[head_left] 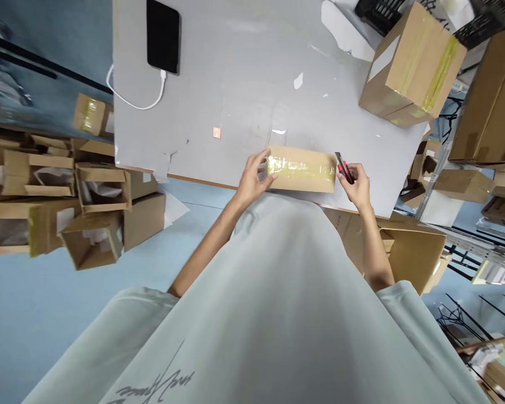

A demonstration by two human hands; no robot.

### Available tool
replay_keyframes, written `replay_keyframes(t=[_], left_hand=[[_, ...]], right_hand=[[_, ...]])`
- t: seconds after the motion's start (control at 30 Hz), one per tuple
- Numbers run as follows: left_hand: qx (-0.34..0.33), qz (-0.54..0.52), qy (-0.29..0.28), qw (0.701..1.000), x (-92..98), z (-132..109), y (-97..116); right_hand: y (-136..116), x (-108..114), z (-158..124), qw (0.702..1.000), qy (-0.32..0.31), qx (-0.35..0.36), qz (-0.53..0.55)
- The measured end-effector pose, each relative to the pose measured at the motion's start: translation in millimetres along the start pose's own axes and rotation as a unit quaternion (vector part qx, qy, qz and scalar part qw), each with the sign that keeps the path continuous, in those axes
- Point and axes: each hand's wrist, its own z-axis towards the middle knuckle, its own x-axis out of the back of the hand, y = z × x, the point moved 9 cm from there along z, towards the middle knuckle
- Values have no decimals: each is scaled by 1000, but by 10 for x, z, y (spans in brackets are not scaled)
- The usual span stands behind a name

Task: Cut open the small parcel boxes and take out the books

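Note:
A small cardboard box [301,178] lies at the table's near edge, with shiny yellowish tape along its top. My left hand [255,178] is at the box's left end, thumb and fingers spread around that corner and touching it. In my right hand [357,185] is a red and black box cutter [345,168], gripped between thumb and fingers. Its dark tip points up and away, close beside the right end of the box. Whether the blade is out cannot be made out.
A black phone [164,36] with a white cable [145,106] lies at the table's far left. A larger taped carton [412,67] stands at the right. Paper scraps [298,81] dot the grey table [235,84]. Open cartons [96,235] are stacked on the floor at left.

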Motion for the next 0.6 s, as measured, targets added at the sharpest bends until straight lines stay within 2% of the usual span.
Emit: replay_keyframes(t=[0.1, 0.2, 0.27, 0.43, 0.6], left_hand=[[-10, -8, -57, 998, -9, 74, 42], [10, -31, -89, 996, -11, 113, 3], [10, -43, -96, 994, -10, 123, -14], [-20, -59, -104, 993, -34, 113, -19], [-12, -70, -83, 994, -55, 109, -86]], right_hand=[[-453, -162, 72, 980, -99, 90, -145], [-872, -507, 63, 928, -189, 190, -259], [-1064, -761, 60, 888, -227, 238, -322], [-1332, -1236, 123, 818, -265, 295, -417], [-1488, -1396, 139, 787, -291, 302, -453]])
